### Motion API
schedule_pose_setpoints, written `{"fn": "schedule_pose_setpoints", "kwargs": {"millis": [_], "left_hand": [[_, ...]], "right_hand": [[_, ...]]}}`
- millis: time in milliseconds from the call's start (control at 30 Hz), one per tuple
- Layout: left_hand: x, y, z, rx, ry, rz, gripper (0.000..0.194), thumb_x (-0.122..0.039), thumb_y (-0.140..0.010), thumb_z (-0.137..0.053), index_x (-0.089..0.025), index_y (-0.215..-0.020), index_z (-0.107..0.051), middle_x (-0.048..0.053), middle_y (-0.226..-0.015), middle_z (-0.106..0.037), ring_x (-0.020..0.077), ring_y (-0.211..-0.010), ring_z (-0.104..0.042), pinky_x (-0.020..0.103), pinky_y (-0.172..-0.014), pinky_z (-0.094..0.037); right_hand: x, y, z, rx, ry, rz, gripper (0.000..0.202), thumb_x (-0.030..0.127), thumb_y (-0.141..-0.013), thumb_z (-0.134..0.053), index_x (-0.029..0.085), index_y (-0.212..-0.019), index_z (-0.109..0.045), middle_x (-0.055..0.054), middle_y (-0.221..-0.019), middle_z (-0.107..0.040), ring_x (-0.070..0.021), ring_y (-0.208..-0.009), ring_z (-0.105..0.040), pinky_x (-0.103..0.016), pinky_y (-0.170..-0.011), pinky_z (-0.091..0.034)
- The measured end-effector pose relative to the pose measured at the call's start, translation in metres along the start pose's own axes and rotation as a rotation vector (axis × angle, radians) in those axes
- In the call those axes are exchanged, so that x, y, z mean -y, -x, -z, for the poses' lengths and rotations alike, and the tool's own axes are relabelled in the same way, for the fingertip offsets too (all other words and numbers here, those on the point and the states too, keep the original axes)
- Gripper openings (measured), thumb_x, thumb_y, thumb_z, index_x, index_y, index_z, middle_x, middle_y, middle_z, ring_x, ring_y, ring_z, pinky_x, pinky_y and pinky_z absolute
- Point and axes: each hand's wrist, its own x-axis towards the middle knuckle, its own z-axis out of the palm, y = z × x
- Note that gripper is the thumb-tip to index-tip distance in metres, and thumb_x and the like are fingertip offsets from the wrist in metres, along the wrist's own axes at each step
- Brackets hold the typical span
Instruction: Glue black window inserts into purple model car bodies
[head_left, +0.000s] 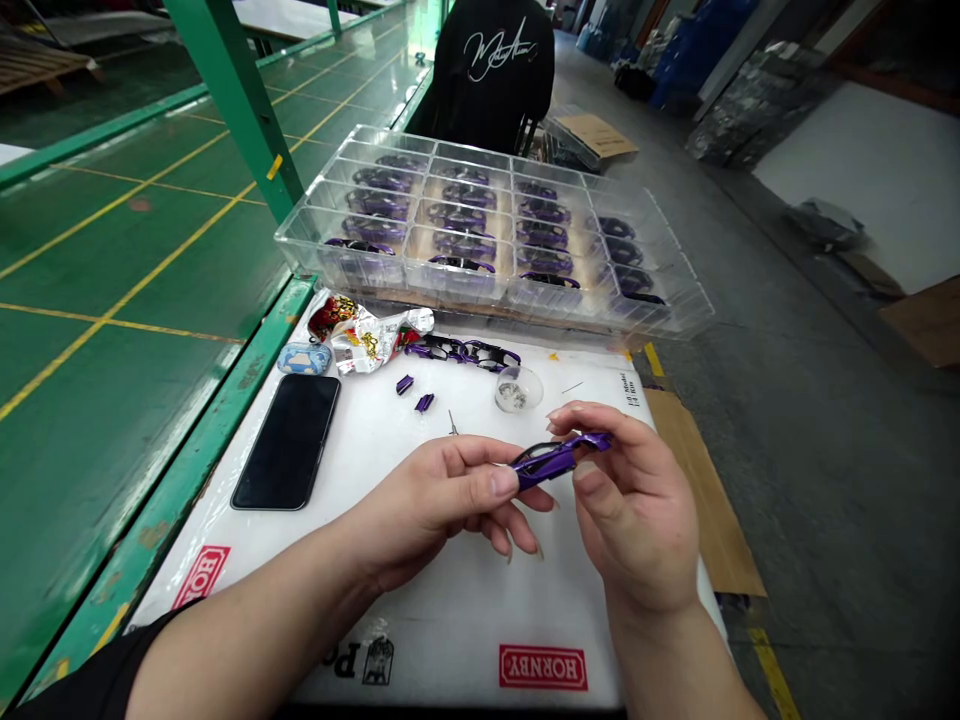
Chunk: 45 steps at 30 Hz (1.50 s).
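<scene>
My left hand point(465, 492) pinches one end of a purple model car body point(551, 461) between thumb and fingers, above the white work surface. The body is tilted, its far end slightly raised, and black window frames show along its side. My right hand point(637, 500) curls around that other end, thumb below and fingers above. Just beyond my hands stands a small clear dish point(519, 390) with tiny bits in it. Two small purple parts point(405, 384) lie to its left, near a thin pointed tool point(453, 422) partly hidden behind my left hand. More purple car bodies point(491, 356) lie behind the dish.
A large clear compartment tray point(465, 285) of purple car bodies spans the back. At left are a black phone point(286, 442), a blue patterned case point(304, 358) and a crumpled wrapper point(375, 340). A green post point(236, 105) rises beside the tray. A person in black point(487, 85) sits beyond.
</scene>
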Motion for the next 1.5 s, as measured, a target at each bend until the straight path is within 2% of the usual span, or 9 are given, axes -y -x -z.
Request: {"fn": "schedule_pose_setpoints", "kwargs": {"millis": [167,333,500,833,1033,1267,1500], "left_hand": [[0.0007,0.0004,0.0,0.067,0.012,0.008,0.049,-0.055,-0.09,-0.1,-0.015,-0.115,-0.089,0.017,-0.115,-0.089,0.0182,-0.08,-0.086,0.022,-0.072,-0.063],[0.0016,-0.0001,0.0016,0.087,0.002,0.016,0.054,-0.057,-0.088,-0.101,-0.015,-0.12,-0.09,0.017,-0.117,-0.089,0.0177,-0.081,-0.086,0.021,-0.073,-0.063],[0.0024,0.0003,0.0034,0.096,0.014,0.024,0.056,-0.056,-0.085,-0.104,-0.017,-0.123,-0.091,0.013,-0.11,-0.088,0.0177,-0.081,-0.087,0.021,-0.072,-0.064],[0.0039,0.0,0.0013,0.036,0.003,0.044,0.063,-0.057,-0.076,-0.11,-0.017,-0.121,-0.091,0.012,-0.109,-0.088,0.0192,-0.079,-0.087,0.023,-0.071,-0.063],[0.0048,-0.0012,0.0008,0.004,-0.009,0.029,0.062,-0.056,-0.075,-0.111,-0.017,-0.118,-0.09,0.012,-0.109,-0.088,0.019,-0.079,-0.087,0.024,-0.072,-0.061],[0.0054,0.0003,-0.0015,-0.031,0.018,0.041,0.061,-0.05,-0.075,-0.112,-0.015,-0.117,-0.087,0.015,-0.109,-0.09,0.0202,-0.078,-0.086,0.027,-0.07,-0.059],[0.0028,-0.0013,-0.0026,-0.052,0.006,0.048,0.063,-0.052,-0.073,-0.112,-0.014,-0.116,-0.085,0.014,-0.107,-0.09,0.0197,-0.077,-0.085,0.027,-0.071,-0.059]], "right_hand": [[0.0002,-0.0002,-0.002,-0.011,0.01,0.038,0.034,0.034,-0.103,-0.095,0.033,-0.135,-0.085,-0.005,-0.124,-0.08,-0.0216,-0.119,-0.075,-0.033,-0.106,-0.062],[0.0003,-0.0012,-0.0032,-0.003,-0.018,0.06,0.03,0.035,-0.103,-0.096,0.032,-0.131,-0.085,-0.005,-0.118,-0.08,-0.0216,-0.115,-0.075,-0.034,-0.102,-0.063],[0.0016,-0.0014,-0.0046,0.016,-0.064,0.06,0.027,0.032,-0.103,-0.095,0.031,-0.128,-0.084,-0.005,-0.116,-0.079,-0.0211,-0.114,-0.074,-0.033,-0.102,-0.062],[0.0026,0.0006,-0.0077,-0.018,-0.11,0.014,0.027,0.036,-0.1,-0.098,0.03,-0.123,-0.083,-0.004,-0.111,-0.079,-0.0213,-0.109,-0.075,-0.035,-0.098,-0.063],[-0.0039,-0.0004,-0.0073,-0.035,-0.121,-0.026,0.027,0.036,-0.099,-0.098,0.03,-0.12,-0.083,-0.003,-0.11,-0.079,-0.0207,-0.108,-0.075,-0.034,-0.098,-0.063],[-0.0053,0.0016,-0.0066,-0.061,-0.096,-0.054,0.027,0.039,-0.099,-0.098,0.031,-0.118,-0.082,-0.004,-0.11,-0.077,-0.0235,-0.106,-0.074,-0.038,-0.096,-0.062],[-0.0052,0.0006,-0.0068,-0.056,-0.102,-0.074,0.025,0.038,-0.1,-0.097,0.03,-0.118,-0.082,-0.004,-0.111,-0.077,-0.0226,-0.107,-0.073,-0.037,-0.097,-0.061]]}}
